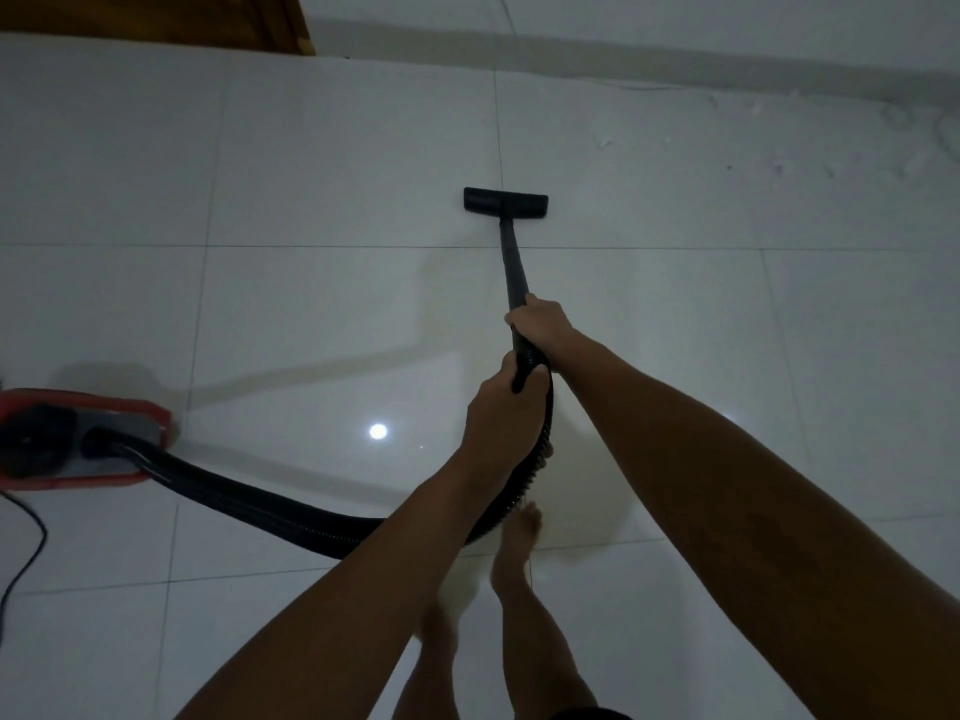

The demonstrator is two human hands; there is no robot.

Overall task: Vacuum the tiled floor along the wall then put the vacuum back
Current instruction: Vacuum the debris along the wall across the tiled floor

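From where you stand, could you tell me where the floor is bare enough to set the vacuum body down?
Bare tiles lie between the floor head and the wooden door at upper left, and right of the wand below the wall. It is crowded lower left: the red vacuum body, its hose and cable. Both hands grip the wand.

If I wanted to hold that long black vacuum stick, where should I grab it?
Grab the wand at its near, upper end, where the ribbed hose joins it, coming from above and behind. It is a thin, straight tube slanting up toward the person, with the floor head flat on the tiles. The right hand and left hand both grip there.
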